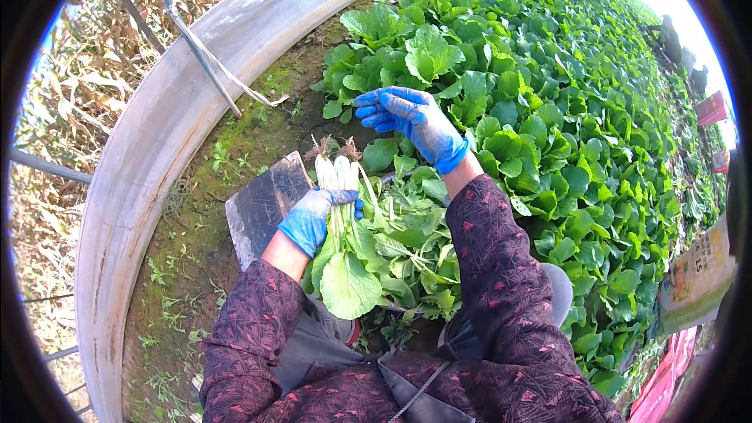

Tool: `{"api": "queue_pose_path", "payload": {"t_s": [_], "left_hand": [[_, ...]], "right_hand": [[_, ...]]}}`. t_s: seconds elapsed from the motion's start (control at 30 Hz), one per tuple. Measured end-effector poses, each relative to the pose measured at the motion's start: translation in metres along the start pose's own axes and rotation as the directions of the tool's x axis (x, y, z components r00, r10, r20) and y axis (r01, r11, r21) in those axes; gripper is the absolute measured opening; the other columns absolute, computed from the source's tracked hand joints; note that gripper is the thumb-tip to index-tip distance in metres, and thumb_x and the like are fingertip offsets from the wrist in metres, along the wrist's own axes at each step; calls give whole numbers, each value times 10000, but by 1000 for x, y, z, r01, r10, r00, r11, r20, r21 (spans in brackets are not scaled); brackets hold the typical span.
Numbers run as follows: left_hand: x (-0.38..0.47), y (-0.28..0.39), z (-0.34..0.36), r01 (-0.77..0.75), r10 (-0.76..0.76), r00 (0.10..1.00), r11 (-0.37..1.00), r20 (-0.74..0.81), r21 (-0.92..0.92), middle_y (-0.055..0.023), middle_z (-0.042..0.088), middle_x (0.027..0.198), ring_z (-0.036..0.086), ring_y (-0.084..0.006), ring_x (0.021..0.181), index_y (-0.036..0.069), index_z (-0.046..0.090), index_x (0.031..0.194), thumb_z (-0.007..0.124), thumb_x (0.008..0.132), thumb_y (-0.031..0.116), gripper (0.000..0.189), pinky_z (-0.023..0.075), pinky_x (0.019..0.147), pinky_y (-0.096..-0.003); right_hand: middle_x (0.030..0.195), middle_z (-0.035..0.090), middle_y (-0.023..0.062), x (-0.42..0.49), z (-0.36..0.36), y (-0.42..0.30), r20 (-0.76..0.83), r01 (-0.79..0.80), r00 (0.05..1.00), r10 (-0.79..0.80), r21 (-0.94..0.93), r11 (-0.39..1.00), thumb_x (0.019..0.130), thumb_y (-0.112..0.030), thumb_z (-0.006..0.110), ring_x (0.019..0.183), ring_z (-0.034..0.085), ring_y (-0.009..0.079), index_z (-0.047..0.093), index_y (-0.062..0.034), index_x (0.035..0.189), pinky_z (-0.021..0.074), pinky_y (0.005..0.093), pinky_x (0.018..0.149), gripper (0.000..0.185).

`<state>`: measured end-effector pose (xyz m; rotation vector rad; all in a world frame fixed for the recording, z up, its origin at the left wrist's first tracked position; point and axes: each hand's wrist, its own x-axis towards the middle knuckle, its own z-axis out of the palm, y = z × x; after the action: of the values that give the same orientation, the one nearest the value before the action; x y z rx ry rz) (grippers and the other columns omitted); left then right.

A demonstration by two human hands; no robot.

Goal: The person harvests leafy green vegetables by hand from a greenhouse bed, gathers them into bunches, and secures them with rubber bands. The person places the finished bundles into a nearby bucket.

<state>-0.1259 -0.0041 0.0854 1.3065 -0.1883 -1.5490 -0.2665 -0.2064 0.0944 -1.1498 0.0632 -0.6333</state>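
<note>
In a blue glove smeared with soil, my left hand (317, 217) grips a bunch of leafy greens (342, 179) around its pale stems. The roots (351, 150) point away from me, with brown soil clinging to them, and the broad leaves (348, 286) hang towards my lap. My right hand (408, 120), also gloved in blue, is raised beyond the bunch at the edge of the growing plants. Its fingers are loosely bent and I see nothing in them. Between my arms lies a heap of picked greens (411, 247), its support mostly hidden.
A dark flat board (270, 202) lies on mossy soil left of the bunch. Dense rows of leafy plants (546, 129) fill the right side. A pale plastic sheet wall (147, 123) curves along the left, with metal poles (200, 59). A printed bag (696, 276) is at far right.
</note>
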Motion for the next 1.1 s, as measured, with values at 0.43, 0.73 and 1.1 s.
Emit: {"api": "queue_pose_path", "payload": {"t_s": [0.43,0.73,1.1], "left_hand": [[-21,-5,39,-139,118,972,986,203,92,-93,672,990,673,-217,865,29,579,1206,645,862,28,351,552,803,-336],[-35,-12,33,-82,71,955,996,287,29,-96,664,1121,651,-223,1008,13,585,1224,652,841,15,390,514,903,-352],[-40,-28,22,-229,183,903,970,389,76,-125,630,1178,627,-260,1064,8,535,1272,640,777,-40,508,491,966,-393]], "right_hand": [[914,634,-13,-83,58,12,-137,-395,912,386,-37,918,901,-376,660,816,573,55,643,-37,1034,483,228,714,364],[902,635,-13,-94,70,14,-194,-251,942,274,138,958,849,-294,720,801,582,71,642,-59,973,476,245,741,277],[1003,662,25,-101,69,15,174,-318,944,280,259,912,859,-259,685,892,640,114,593,-29,1183,533,296,810,407]]}}
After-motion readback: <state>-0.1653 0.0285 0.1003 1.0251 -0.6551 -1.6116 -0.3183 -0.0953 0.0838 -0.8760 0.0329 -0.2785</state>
